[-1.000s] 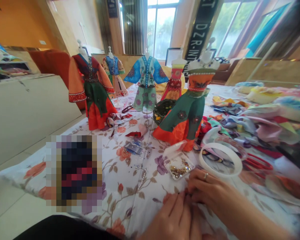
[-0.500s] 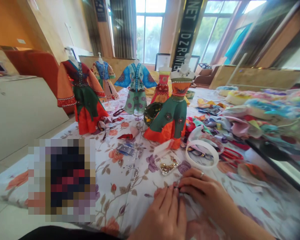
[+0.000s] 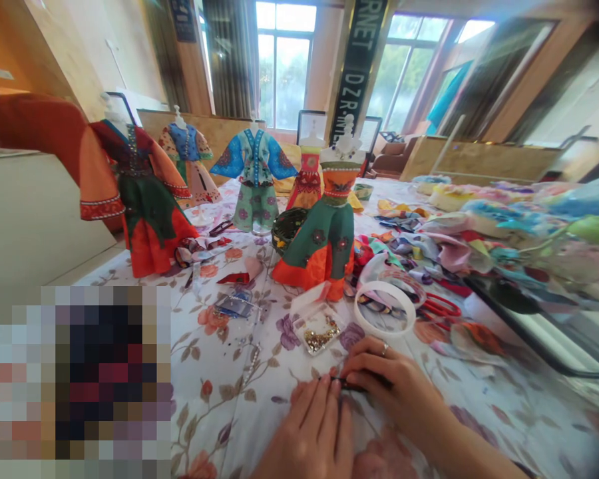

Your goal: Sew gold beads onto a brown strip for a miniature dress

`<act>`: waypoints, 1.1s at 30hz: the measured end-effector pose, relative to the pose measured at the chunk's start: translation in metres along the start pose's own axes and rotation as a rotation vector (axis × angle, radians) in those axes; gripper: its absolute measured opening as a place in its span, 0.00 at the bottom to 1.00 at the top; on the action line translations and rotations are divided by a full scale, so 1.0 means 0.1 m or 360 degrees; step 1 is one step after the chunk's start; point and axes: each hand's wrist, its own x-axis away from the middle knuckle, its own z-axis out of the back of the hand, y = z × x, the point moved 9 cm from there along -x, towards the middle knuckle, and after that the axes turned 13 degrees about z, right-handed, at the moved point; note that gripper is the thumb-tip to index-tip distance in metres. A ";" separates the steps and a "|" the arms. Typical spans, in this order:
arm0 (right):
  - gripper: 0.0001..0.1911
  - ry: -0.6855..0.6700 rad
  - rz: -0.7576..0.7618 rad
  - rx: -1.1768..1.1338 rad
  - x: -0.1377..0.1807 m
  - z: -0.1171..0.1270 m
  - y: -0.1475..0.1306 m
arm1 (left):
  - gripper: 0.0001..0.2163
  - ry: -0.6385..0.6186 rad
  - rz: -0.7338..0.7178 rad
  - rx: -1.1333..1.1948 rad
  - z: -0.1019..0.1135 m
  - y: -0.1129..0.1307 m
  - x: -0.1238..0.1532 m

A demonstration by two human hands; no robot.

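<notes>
My left hand point(image 3: 314, 429) lies near the front edge of the floral cloth point(image 3: 229, 372), fingers stretched forward and pressing on something small. My right hand point(image 3: 387, 379), a ring on one finger, is curled with its fingertips pinched on a thin dark object point(image 3: 349, 384) that meets my left fingertips. Just beyond lies a small clear box of gold beads point(image 3: 319, 329) with its lid up. A white hoop point(image 3: 384, 309) rests to the right of it.
Several small mannequins in colourful dresses stand across the table, the nearest in green and orange point(image 3: 324, 239). A dark bowl point(image 3: 287, 229) sits behind it. Heaps of fabric scraps point(image 3: 479, 239) and red scissors point(image 3: 439, 307) fill the right side. A blurred patch covers the lower left.
The view has swung right and dipped, so everything sits further left in the picture. My hands have stayed together on the cloth, the right fingers curling tighter on the dark object.
</notes>
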 end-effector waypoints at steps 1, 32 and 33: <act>0.08 -0.0004 -0.0013 0.0017 0.00 0.00 0.00 | 0.21 -0.0002 -0.0001 -0.0001 0.00 0.00 0.00; 0.06 -0.0003 0.0017 0.0154 -0.02 -0.01 -0.05 | 0.19 0.0012 -0.0109 0.0051 0.04 -0.04 0.00; 0.06 -0.0010 0.0040 0.0183 -0.01 -0.01 -0.06 | 0.19 0.0017 -0.0112 0.0056 0.04 -0.04 0.00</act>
